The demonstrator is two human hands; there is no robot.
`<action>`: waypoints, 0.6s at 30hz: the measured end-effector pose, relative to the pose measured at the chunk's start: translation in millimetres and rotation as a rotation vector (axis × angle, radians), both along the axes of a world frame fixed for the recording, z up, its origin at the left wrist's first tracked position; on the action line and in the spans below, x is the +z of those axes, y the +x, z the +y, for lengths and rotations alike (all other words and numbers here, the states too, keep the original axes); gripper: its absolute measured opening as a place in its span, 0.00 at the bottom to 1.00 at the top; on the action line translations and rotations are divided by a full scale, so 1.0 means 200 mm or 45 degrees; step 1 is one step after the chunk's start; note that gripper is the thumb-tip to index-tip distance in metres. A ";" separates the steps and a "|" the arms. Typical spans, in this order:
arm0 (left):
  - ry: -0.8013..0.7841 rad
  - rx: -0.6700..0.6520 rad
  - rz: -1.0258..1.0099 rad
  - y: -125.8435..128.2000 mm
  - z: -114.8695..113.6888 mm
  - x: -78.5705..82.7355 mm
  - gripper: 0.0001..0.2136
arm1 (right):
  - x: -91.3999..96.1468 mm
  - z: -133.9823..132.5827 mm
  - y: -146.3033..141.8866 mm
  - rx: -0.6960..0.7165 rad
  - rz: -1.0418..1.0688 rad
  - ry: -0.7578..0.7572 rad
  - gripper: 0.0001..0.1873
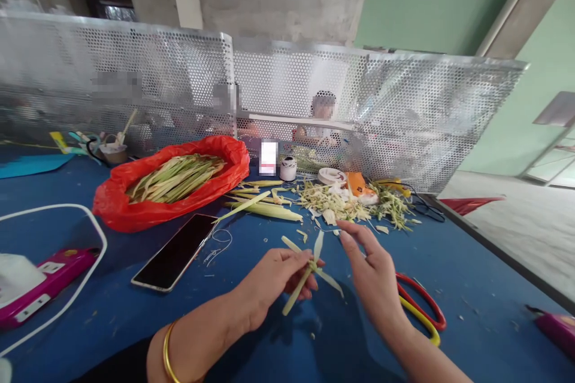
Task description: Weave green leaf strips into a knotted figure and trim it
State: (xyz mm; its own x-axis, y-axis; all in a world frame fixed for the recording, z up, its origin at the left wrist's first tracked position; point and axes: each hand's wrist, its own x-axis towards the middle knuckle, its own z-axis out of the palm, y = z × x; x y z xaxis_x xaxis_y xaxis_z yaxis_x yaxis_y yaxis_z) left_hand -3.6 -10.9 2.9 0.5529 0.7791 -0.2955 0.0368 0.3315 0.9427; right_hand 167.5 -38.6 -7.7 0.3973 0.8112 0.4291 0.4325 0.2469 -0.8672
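Observation:
My left hand [281, 275] pinches a small cross of folded pale-green leaf strips [313, 265] at its knotted middle. Four-way strip ends stick out past the fingers. To its right, my right hand [371, 263] is raised off the table with thumb and forefinger brought together. A thin pale strand shows by those fingertips, but whether they grip it is unclear. Scissors with red and yellow handles [422, 305] lie beside the right wrist, partly hidden by it. Longer leaf strips [269, 209] rest on the blue table [251, 347] beyond the left hand.
A red plastic bag [112, 206] full of leaf strips stands at left. Nearby are a phone [175, 254], a magenta power strip [58, 278] and a white cable. Leaf scraps [335, 203], a tape roll [332, 176] and a thread spool [288, 169] lie before a perforated metal screen [296, 72]; people sit behind.

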 end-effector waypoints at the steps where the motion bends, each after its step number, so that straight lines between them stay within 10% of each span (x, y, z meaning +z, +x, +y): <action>1: -0.013 0.024 -0.034 -0.01 0.01 0.01 0.24 | 0.01 0.01 0.01 -0.002 0.078 -0.069 0.19; 7: -0.063 0.046 -0.085 -0.02 0.06 0.02 0.23 | 0.03 0.06 -0.08 0.521 0.525 -0.524 0.20; 18: -0.105 0.032 -0.004 0.00 0.08 -0.04 0.13 | -0.06 0.09 -0.12 0.515 0.745 -0.580 0.16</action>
State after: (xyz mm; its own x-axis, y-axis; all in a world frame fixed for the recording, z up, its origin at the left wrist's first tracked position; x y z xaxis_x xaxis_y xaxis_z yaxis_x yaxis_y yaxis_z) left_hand -3.9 4.2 -5.4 0.5348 0.7656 -0.3576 0.0246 0.4089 0.9122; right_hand 143.6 -19.7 -19.8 0.0955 0.9827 -0.1588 -0.1637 -0.1418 -0.9763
